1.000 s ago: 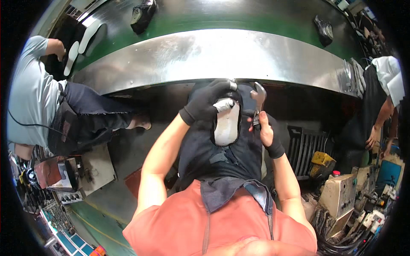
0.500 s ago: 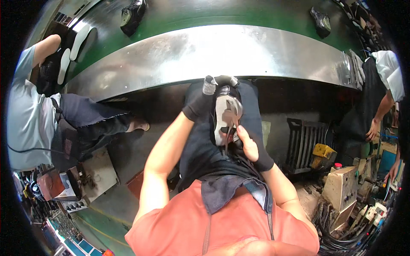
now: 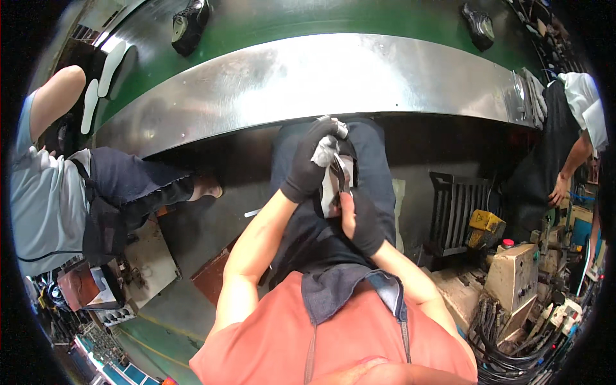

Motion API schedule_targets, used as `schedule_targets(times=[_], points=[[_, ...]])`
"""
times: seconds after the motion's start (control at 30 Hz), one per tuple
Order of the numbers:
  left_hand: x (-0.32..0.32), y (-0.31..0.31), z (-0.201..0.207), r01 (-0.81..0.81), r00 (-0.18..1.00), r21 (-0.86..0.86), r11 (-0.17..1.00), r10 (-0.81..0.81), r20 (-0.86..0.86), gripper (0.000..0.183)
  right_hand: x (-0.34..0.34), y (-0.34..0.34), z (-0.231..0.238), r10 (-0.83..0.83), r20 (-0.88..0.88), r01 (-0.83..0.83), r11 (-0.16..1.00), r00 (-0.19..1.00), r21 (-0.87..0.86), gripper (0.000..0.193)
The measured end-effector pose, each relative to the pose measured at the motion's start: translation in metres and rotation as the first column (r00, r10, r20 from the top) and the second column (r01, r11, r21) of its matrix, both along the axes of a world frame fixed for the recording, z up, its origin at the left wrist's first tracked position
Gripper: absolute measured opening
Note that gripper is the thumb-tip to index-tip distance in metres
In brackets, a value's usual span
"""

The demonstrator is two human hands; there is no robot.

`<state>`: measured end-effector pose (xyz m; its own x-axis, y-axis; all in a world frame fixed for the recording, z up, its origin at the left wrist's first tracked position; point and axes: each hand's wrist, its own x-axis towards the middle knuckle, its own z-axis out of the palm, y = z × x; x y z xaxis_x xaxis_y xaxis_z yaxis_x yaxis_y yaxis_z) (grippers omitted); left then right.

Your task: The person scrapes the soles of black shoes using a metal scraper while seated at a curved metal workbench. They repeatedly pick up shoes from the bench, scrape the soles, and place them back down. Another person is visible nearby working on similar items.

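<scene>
A shoe upper on its last (image 3: 329,187) lies on my lap, its pale grey underside up and its dark edge at the far end. My left hand (image 3: 314,154), in a black glove with white-wrapped fingertips, is closed around the shoe's far end. My right hand (image 3: 360,221), also in a black glove with the thumb bare, is closed on a pair of dark metal pincers (image 3: 341,176). The pincers' jaws point toward my left fingers, which partly hide them. I cannot tell whether the jaws bite the shoe's edge.
Beyond my knees runs a shiny metal ledge (image 3: 256,90) beside a green conveyor belt (image 3: 359,20). It carries a black shoe (image 3: 190,27) at left and another shoe (image 3: 479,27) at right. Co-workers sit on both sides. A machine control box (image 3: 513,273) and cables stand at my right.
My left hand has closed in over the shoe's far end. My right hand has moved left with the pincers, whose jaws now meet my left fingers.
</scene>
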<state>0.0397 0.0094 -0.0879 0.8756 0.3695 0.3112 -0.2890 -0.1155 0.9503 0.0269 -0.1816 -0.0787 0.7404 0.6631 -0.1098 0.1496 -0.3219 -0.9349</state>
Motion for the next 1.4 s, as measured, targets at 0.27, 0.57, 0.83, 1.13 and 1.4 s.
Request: schedule_targets(times=[0.27,0.57,0.83,1.13,1.4], points=[[-0.004,0.023,0.050,0.098,0.995,0.506,0.857,-0.074,-0.067,0.030,0.035,-0.052,0.026,0.169,-0.506,-0.192,0.981,0.846,0.008,0.044],[0.014,0.017,0.013,0.150,0.983,-0.159,0.976,-0.164,-0.084,0.046,0.026,-0.013,0.007,0.185,-0.795,0.054,0.963,0.578,0.263,0.052],[0.011,-0.001,0.021,0.061,0.996,-0.314,0.948,-0.077,-0.039,0.065,0.013,-0.005,0.008,0.090,-0.842,0.184,0.958,0.532,0.219,0.064],[0.013,-0.002,0.017,0.016,1.000,-0.169,0.985,-0.019,-0.014,0.053,0.023,-0.030,0.027,0.075,-0.687,-0.001,0.994,0.723,0.107,0.055],[-0.002,-0.006,0.029,-0.024,0.999,-0.209,0.978,0.016,-0.039,0.047,0.035,-0.018,0.035,0.084,-0.808,0.022,0.993,0.583,0.119,0.059]])
